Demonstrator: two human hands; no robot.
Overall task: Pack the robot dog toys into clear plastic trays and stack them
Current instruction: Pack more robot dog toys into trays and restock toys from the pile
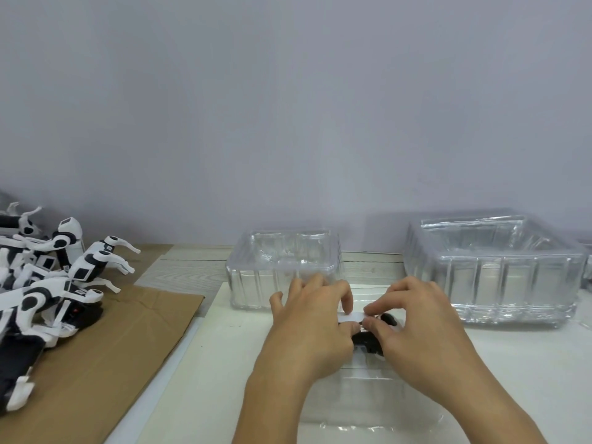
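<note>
Black-and-white plastic marks the robot dog toy (368,331), held low at centre between both hands above a clear plastic tray (362,408) that lies at 6 o'clock on the white board (224,363). The left hand (312,328) curls round the toy's left side, its thumb and forefinger pinching a white part; the right hand (416,325) pinches the same white part from the 3 o'clock side, thumb and forefinger pressed together on it. The toy's black body shows only in the gap between the two palms, below the pinching fingertips; the rest is hidden by the hands. At 12 o'clock from the hands stands a stack of clear trays (283,270), just beyond the left fingers. At 2 o'clock stands a larger stack of clear trays (493,270), apart from the right hand. At 9 o'clock a heap of robot dog toys (48,283) lies on brown cardboard (128,347), well apart from the grip. A pale wall (288,107) fills the background.
</note>
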